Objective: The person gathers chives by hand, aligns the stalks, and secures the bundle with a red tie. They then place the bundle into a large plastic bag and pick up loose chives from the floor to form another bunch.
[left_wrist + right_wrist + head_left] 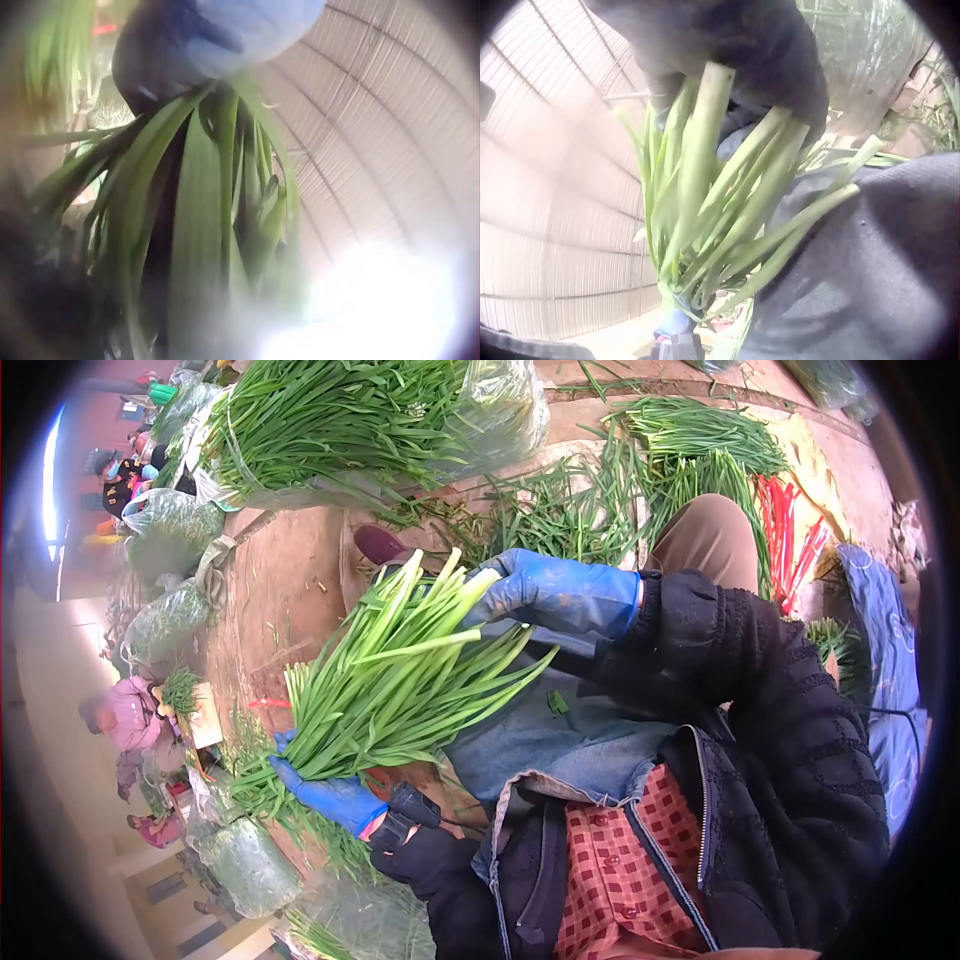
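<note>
Both hands wear blue gloves and hold one bunch of long, flat-leaved garlic chives in front of the lap. The left hand grips the bunch at its leafy end, thumb across the leaves. Below that glove in the left wrist view, the leaves hang down loosely. At the pale cut ends, the right hand has its fingers curled at the stems. Several thick stems fan out beside the right glove in the right wrist view, partly hiding its fingers.
A large plastic-wrapped heap of greens lies beyond the right hand. More cut greens and red ties lie beside the knee. Filled plastic bags line the far side, where a person in pink sits.
</note>
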Demonstrator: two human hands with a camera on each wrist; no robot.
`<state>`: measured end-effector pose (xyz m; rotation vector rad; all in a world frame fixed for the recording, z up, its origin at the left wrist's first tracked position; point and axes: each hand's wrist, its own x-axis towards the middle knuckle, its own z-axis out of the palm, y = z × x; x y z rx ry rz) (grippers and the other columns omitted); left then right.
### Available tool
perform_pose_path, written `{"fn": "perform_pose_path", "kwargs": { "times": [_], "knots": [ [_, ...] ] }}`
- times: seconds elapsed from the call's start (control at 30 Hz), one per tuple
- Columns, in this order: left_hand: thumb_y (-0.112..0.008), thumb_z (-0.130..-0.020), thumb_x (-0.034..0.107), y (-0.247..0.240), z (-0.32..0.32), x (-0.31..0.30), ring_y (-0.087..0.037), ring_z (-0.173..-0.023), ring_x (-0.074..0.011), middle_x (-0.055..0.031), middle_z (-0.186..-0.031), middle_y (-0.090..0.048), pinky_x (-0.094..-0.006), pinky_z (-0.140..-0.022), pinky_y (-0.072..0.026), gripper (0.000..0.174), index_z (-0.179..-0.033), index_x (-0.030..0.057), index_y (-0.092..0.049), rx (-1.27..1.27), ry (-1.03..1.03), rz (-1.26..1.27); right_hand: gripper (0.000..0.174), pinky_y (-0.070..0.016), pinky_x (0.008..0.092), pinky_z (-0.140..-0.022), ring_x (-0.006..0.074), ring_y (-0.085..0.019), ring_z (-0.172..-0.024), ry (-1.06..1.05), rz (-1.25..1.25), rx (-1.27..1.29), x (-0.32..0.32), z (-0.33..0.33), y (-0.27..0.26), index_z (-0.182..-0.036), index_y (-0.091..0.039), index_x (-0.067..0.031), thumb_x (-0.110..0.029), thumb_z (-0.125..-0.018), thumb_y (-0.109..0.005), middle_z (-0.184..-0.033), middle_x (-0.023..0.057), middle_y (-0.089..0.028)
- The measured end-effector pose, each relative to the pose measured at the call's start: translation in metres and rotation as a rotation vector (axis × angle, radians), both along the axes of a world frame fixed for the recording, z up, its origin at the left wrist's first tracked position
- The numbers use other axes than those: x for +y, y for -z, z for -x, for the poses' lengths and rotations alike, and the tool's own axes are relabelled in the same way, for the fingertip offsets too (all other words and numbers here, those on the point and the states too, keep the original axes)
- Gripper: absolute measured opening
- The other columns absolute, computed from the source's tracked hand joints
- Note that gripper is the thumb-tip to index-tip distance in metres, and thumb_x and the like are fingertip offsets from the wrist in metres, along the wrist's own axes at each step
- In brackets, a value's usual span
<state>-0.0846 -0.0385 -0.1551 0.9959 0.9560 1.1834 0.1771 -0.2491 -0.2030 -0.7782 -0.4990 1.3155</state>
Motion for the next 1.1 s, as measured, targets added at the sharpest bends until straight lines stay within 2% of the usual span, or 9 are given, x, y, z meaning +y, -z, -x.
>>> {"fn": "perform_pose_path", "kwargs": {
  "times": [0.2, 0.43, 0.5, 0.53, 0.7, 0.77, 0.83, 0.93, 1.1],
  "knots": [
    [-0.042, -0.096, 0.03, 0.016, 0.023, 0.019, -0.057, -0.101, -0.0185, -0.0072, -0.108, -0.06, -0.0387, -0.093, -0.0472, 0.047, -0.135, 0.0041, -0.042, -0.257, 0.296, 0.036, 0.035, -0.0461, 0.0302, -0.084, 0.0163, -0.061, -0.089, 0.021, 0.01, -0.445, 0.004, -0.016, 0.009, -0.111, -0.062, -0.0002, -0.026, -0.089, -0.057, -0.096, 0.0093, -0.068],
    [-0.041, -0.096, 0.027, 0.014, 0.011, 0.004, -0.06, -0.099, -0.0225, -0.0113, -0.11, -0.06, -0.04, -0.089, -0.0498, 0.041, -0.128, 0.002, -0.048, -0.057, 0.008, 0.049, 0.033, -0.0491, 0.0347, -0.08, 0.0211, -0.061, -0.088, 0.345, -0.083, -0.548, 0.012, -0.011, 0.039, -0.119, -0.056, -0.0056, -0.022, -0.09, -0.052, -0.102, 0.0111, -0.064],
    [-0.041, -0.096, 0.027, 0.023, 0.028, 0.008, -0.061, -0.097, -0.0247, -0.0131, -0.112, -0.06, -0.0406, -0.087, -0.0511, 0.038, -0.12, 0.0007, -0.053, 0.142, 0.028, -0.061, 0.011, -0.0494, 0.029, -0.073, 0.0134, -0.055, -0.068, 0.338, -0.08, 0.601, -0.004, -0.047, 0.016, -0.1, -0.055, -0.0143, -0.015, -0.094, -0.046, -0.076, 0.0003, -0.055],
    [-0.042, -0.096, 0.027, 0.021, 0.028, 0.007, -0.062, -0.095, -0.0248, -0.0134, -0.111, -0.06, -0.0398, -0.086, -0.0517, 0.036, -0.115, -0.0006, -0.055, 0.031, -0.002, 0.028, 0.015, -0.0482, 0.0252, -0.064, 0.0108, -0.048, -0.056, 0.501, 0.09, 0.545, -0.009, -0.061, 0.015, -0.085, -0.054, -0.0159, -0.019, -0.095, -0.044, -0.062, -0.0035, -0.044],
    [-0.045, -0.095, 0.027, 0.032, 0.024, 0.006, -0.062, -0.095, -0.0238, -0.0129, -0.109, -0.062, -0.0393, -0.085, -0.0524, 0.035, -0.111, -0.0014, -0.058, 0.081, 0.005, 0.015, 0.028, -0.0494, 0.0378, -0.074, 0.0232, -0.063, -0.084, 0.015, 0.622, -1.693, -0.03, -0.09, 0.028, -0.112, -0.059, -0.0039, -0.024, -0.094, -0.05, -0.083, 0.0104, -0.063],
    [-0.045, -0.094, 0.027, 0.036, 0.029, 0.013, -0.062, -0.095, -0.0236, -0.0126, -0.108, -0.062, -0.0393, -0.084, -0.0524, 0.035, -0.11, -0.0015, -0.058, 0.15, 0.0, -0.04, 0.039, -0.0505, 0.0347, -0.069, 0.0265, -0.064, -0.074, 0.338, 0.152, -1.564, -0.029, -0.08, 0.044, -0.099, -0.064, 0.0013, -0.036, -0.089, -0.057, -0.079, 0.0117, -0.066],
    [-0.046, -0.094, 0.026, 0.04, 0.03, 0.018, -0.062, -0.095, -0.0234, -0.0119, -0.107, -0.063, -0.0393, -0.084, -0.0525, 0.033, -0.109, -0.0007, -0.059, 0.025, 0.033, 0.014, 0.037, -0.0494, 0.0313, -0.067, 0.0204, -0.063, -0.073, 0.408, -0.022, -0.636, -0.018, -0.049, 0.034, -0.102, -0.064, 0.002, -0.032, -0.09, -0.058, -0.081, 0.0102, -0.066],
    [-0.046, -0.094, 0.025, 0.035, 0.021, 0.016, -0.063, -0.094, -0.0233, -0.0116, -0.107, -0.063, -0.0394, -0.084, -0.0525, 0.032, -0.109, 0.0001, -0.059, 0.023, 0.033, 0.013, 0.038, -0.0484, 0.029, -0.064, 0.0156, -0.061, -0.073, -0.145, 0.291, -0.527, -0.008, -0.025, -0.007, -0.103, -0.063, 0.0011, -0.035, -0.091, -0.057, -0.081, 0.0078, -0.066],
    [-0.047, -0.094, 0.023, 0.04, 0.038, 0.02, -0.062, -0.095, -0.0237, -0.0119, -0.109, -0.062, -0.0395, -0.085, -0.0518, 0.031, -0.111, -0.0003, -0.058, 0.016, 0.032, -0.006, 0.033, -0.0404, 0.0227, -0.051, 0.0062, -0.05, -0.061, 0.199, 0.39, -0.504, -0.017, -0.059, 0.005, -0.096, -0.065, -0.0066, -0.038, -0.091, -0.056, -0.076, -0.0023, -0.063]
  ]
}}
